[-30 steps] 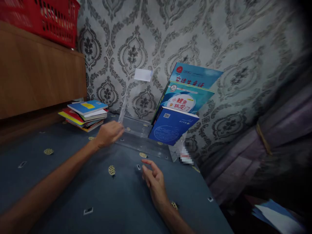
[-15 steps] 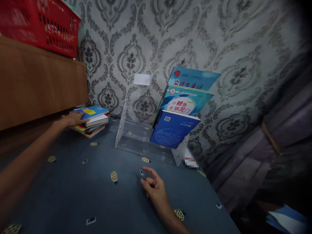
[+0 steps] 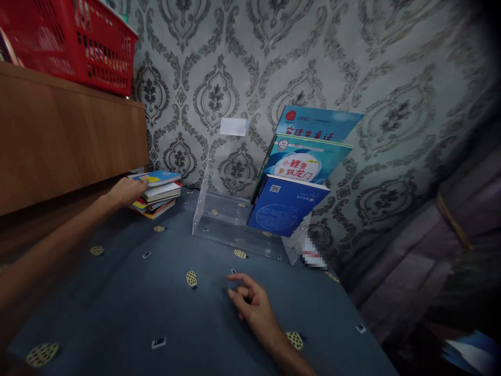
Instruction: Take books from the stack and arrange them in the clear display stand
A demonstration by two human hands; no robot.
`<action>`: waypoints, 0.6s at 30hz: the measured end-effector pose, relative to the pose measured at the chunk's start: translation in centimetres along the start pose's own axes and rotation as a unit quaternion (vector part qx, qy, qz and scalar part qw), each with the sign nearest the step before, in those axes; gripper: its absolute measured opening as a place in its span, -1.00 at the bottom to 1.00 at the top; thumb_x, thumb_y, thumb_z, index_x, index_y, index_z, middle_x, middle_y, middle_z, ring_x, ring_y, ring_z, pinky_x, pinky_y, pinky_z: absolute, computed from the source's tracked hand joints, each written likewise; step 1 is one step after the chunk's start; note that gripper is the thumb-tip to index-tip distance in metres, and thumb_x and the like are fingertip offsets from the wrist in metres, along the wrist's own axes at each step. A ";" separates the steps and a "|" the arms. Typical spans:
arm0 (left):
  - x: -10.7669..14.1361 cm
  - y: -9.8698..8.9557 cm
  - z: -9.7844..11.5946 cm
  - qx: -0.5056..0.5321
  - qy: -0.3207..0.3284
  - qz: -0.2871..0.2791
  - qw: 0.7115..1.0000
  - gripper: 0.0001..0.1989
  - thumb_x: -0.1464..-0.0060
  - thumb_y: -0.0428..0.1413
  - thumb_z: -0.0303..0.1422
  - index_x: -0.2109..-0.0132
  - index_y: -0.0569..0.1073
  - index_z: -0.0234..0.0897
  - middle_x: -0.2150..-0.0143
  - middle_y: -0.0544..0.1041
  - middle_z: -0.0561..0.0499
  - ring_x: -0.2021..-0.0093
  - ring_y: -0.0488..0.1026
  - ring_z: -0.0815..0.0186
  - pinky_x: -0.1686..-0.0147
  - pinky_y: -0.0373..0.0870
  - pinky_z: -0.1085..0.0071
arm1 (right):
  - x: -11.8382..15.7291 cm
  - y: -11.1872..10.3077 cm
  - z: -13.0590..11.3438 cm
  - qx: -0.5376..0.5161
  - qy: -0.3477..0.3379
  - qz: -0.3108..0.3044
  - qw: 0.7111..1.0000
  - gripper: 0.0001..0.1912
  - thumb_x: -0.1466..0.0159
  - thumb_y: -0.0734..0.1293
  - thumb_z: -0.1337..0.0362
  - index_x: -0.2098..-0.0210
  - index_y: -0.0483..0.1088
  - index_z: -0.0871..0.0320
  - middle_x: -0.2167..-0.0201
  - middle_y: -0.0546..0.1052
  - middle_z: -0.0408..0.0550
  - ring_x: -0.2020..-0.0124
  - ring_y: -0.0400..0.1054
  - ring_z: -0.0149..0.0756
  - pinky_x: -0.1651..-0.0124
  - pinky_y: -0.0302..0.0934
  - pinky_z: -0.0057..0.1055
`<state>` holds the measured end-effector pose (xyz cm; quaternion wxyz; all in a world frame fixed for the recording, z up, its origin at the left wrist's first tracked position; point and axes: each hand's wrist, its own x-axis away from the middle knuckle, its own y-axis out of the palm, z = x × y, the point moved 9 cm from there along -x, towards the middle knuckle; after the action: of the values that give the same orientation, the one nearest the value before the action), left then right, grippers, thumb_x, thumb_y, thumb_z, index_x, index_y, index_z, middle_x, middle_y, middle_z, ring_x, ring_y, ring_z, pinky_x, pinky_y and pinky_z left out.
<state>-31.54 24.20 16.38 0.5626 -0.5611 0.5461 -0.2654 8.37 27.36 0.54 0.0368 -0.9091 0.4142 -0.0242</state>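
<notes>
At the left, my left hand [image 3: 127, 191] has its fingers bent on the near left edge of a blue book [image 3: 159, 177], which lies on top of a stack of books [image 3: 162, 199]. Its fingertips are partly hidden. My right hand [image 3: 250, 300] hovers over the dark patterned tablecloth [image 3: 129, 303], fingers loosely curled and apart, holding nothing. Beyond it stands a clear acrylic rack [image 3: 235, 236]. On the rack's right side several books lean upright, a dark blue one [image 3: 287, 206] in front, a teal one [image 3: 313, 159] behind it and a light blue one [image 3: 321, 122] at the back.
A wooden cabinet [image 3: 70, 141] borders the table at the left, with a red plastic basket [image 3: 97, 52] on top. Patterned wallpaper rises behind the rack. A blurred white item [image 3: 313, 255] sits beside the rack's right end. A curtain [image 3: 415, 261] hangs at the right.
My left hand has gone from lying spread on the top book to bent fingers at its left edge. The view has shifted slightly. My right hand keeps nearly the same pose.
</notes>
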 end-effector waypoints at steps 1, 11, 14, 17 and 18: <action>0.4 -0.3 0.4 -0.013 0.002 -0.001 1.000 -0.67 -0.25 -0.15 -0.39 0.04 0.45 -0.44 0.17 0.61 -0.39 0.15 0.57 -0.09 0.15 0.43 0.11 | 0.0 0.1 0.1 0.001 0.001 -0.003 1.000 -0.49 -0.05 0.45 -0.13 0.19 0.43 0.12 0.74 0.06 -0.43 0.72 -0.05 -0.50 0.58 -0.09 -0.51; 2.5 0.3 2.3 -0.055 0.039 0.024 0.997 -0.43 -0.27 -0.01 -0.07 -0.23 0.27 -0.41 -0.27 0.36 -0.40 -0.23 0.33 -0.12 -0.14 0.24 0.05 | 0.1 0.1 -0.2 0.000 0.000 -0.005 1.000 -0.53 -0.07 0.44 -0.10 0.22 0.43 0.13 0.74 0.06 -0.43 0.72 -0.05 -0.51 0.57 -0.14 -0.50; 2.3 1.8 1.1 -0.009 0.022 -0.009 1.000 -0.52 -0.30 -0.05 -0.23 -0.25 0.24 -0.41 -0.30 0.35 -0.34 -0.24 0.33 -0.06 -0.14 0.26 0.11 | 0.2 0.2 -0.3 -0.003 -0.002 -0.004 1.000 -0.54 -0.08 0.43 -0.08 0.22 0.40 0.13 0.75 0.06 -0.44 0.71 -0.05 -0.50 0.57 -0.11 -0.50; 2.4 1.9 1.3 0.010 0.033 -0.011 0.999 -0.65 -0.31 -0.13 -0.39 -0.16 0.32 -0.41 -0.21 0.45 -0.27 -0.15 0.41 0.01 -0.06 0.33 0.21 | 0.2 0.2 -0.2 -0.004 -0.002 -0.001 1.000 -0.56 -0.09 0.43 -0.06 0.21 0.40 0.12 0.74 0.09 -0.43 0.70 0.01 -0.49 0.55 -0.06 -0.48; 2.5 1.7 1.6 0.003 0.031 -0.012 0.999 -0.67 -0.30 -0.14 -0.42 -0.12 0.34 -0.41 -0.16 0.48 -0.26 -0.11 0.44 0.01 -0.01 0.35 0.22 | 0.1 0.2 -0.1 -0.005 -0.004 0.001 1.000 -0.56 -0.09 0.43 -0.06 0.20 0.40 0.12 0.74 0.11 -0.43 0.70 0.04 -0.48 0.53 -0.04 -0.48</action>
<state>-29.97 22.88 13.62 0.5433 -0.5577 0.5559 -0.2912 8.31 27.11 0.64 0.0342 -0.9091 0.4147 -0.0183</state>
